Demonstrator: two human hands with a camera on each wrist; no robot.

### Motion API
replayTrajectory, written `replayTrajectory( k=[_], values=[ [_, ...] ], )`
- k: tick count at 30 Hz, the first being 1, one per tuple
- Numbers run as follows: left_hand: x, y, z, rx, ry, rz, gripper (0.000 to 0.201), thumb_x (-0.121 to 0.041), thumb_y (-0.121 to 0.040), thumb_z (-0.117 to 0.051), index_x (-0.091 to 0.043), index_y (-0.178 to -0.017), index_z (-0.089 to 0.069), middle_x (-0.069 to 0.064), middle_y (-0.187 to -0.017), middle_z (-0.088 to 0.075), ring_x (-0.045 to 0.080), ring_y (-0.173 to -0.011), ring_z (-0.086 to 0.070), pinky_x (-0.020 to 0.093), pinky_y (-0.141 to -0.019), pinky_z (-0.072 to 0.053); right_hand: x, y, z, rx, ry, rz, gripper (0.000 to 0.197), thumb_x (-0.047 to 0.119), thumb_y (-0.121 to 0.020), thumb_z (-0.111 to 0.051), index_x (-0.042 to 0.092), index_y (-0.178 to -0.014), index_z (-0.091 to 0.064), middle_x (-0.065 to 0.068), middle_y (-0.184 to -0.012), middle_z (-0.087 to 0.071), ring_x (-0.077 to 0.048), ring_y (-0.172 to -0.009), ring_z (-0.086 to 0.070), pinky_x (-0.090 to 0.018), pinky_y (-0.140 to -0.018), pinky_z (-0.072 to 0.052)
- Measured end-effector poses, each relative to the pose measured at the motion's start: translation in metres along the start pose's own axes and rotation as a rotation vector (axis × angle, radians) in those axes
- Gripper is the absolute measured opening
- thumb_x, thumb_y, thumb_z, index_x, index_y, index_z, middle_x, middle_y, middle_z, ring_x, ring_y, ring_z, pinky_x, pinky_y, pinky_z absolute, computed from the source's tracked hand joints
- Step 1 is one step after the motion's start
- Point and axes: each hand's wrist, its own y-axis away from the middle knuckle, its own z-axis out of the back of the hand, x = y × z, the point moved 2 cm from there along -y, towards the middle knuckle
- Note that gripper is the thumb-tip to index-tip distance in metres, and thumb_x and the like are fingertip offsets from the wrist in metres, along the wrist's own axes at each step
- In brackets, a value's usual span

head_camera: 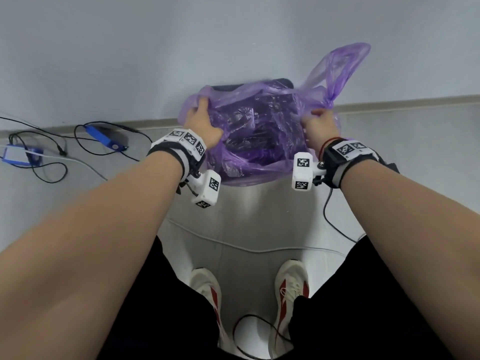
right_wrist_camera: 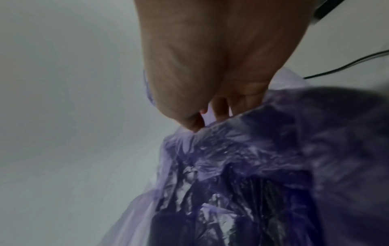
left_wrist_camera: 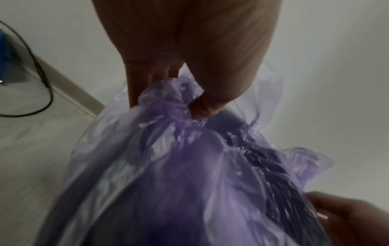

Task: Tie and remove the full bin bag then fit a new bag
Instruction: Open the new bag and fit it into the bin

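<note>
I see both hands on the purple bin bag (head_camera: pixel 259 131), which sits in a dark bin (head_camera: pixel 281 83) against the pale wall (head_camera: pixel 233 35), straight ahead of my white-and-red shoes (head_camera: pixel 292 289). The bag's mouth is not tied; dark crumpled contents show through the thin film.

My left hand (head_camera: pixel 201 123) grips the bag's left edge: in the left wrist view the fingers (left_wrist_camera: pixel 147 79) and thumb curl round a bunched twist of plastic. My right hand (head_camera: pixel 320 124) does the same on the right side, its fingers (right_wrist_camera: pixel 221 108) closed on a gathered fold, and a loose flap of the bag (head_camera: pixel 342 68) stands up above that fist, in front of the wall. The two fists are well apart, with the bag's open top stretched between them.

On the grey floor (head_camera: pixel 259 216) to the left lie black cables (head_camera: pixel 52 162), a blue elongated device (head_camera: pixel 104 139) and a white-and-blue unit (head_camera: pixel 18 155) near the skirting. A thin white cable (head_camera: pixel 259 249) runs across the floor between the bin and my shoes, and another black cable (head_camera: pixel 254 331) loops between my feet. Both wrists carry marker-tagged white camera mounts (head_camera: pixel 207 187).
</note>
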Motion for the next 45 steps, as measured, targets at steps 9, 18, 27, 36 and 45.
replayTrajectory(
  k=[9, 18, 27, 36, 45],
  values=[
    [-0.003, -0.033, 0.011, 0.032, -0.288, -0.003, 0.107, 0.006, -0.075, -0.063, -0.034, -0.154, -0.002, 0.016, -0.121, -0.052, 0.031, -0.076, -0.061, 0.032, -0.048, -0.048, 0.024, -0.031, -0.014, 0.01, 0.213, 0.259, 0.044, 0.039, -0.086, -0.068, 0.014, -0.122, -0.06, 0.001, -0.101, -0.062, -0.018, -0.096, -0.064, -0.033, -0.093, -0.052],
    [0.0, -0.035, 0.013, 0.153, -0.439, 0.044, 0.087, -0.002, -0.07, -0.07, -0.029, -0.137, -0.022, 0.011, -0.081, -0.057, 0.033, -0.072, -0.067, 0.046, -0.06, -0.059, 0.023, -0.041, -0.022, 0.112, 0.013, 0.206, 0.019, 0.025, -0.081, -0.074, 0.021, -0.077, -0.056, -0.007, -0.079, -0.059, -0.022, -0.073, -0.06, -0.04, -0.078, -0.056],
    [0.016, -0.027, 0.017, 0.169, -0.354, 0.112, 0.085, -0.003, -0.073, -0.07, -0.029, -0.141, -0.025, 0.008, -0.079, -0.058, 0.027, -0.068, -0.062, 0.041, -0.065, -0.058, -0.006, -0.047, -0.004, 0.067, 0.231, 0.071, 0.02, 0.033, -0.09, -0.065, 0.013, -0.084, -0.063, -0.007, -0.079, -0.063, -0.019, -0.064, -0.059, -0.027, -0.063, -0.05],
    [0.03, -0.006, 0.021, 0.24, 0.024, 0.459, 0.043, -0.03, -0.054, -0.08, -0.012, -0.091, -0.066, 0.01, -0.095, -0.071, 0.027, -0.082, -0.068, 0.039, -0.071, -0.059, 0.013, -0.033, -0.005, 0.141, 0.596, 0.152, 0.031, 0.022, -0.092, -0.058, 0.004, -0.116, -0.066, -0.018, -0.121, -0.066, -0.03, -0.108, -0.062, -0.034, -0.092, -0.046],
    [0.024, 0.01, 0.015, 0.344, -0.118, 0.405, 0.023, -0.02, -0.08, -0.07, -0.005, -0.096, -0.068, 0.014, -0.078, -0.074, 0.03, -0.066, -0.071, 0.041, -0.067, -0.061, -0.011, 0.011, -0.016, 0.554, 0.76, -0.013, 0.052, 0.037, -0.074, -0.082, 0.001, -0.105, -0.061, -0.014, -0.102, -0.071, -0.034, -0.088, -0.069, -0.044, -0.077, -0.059]
  ],
)
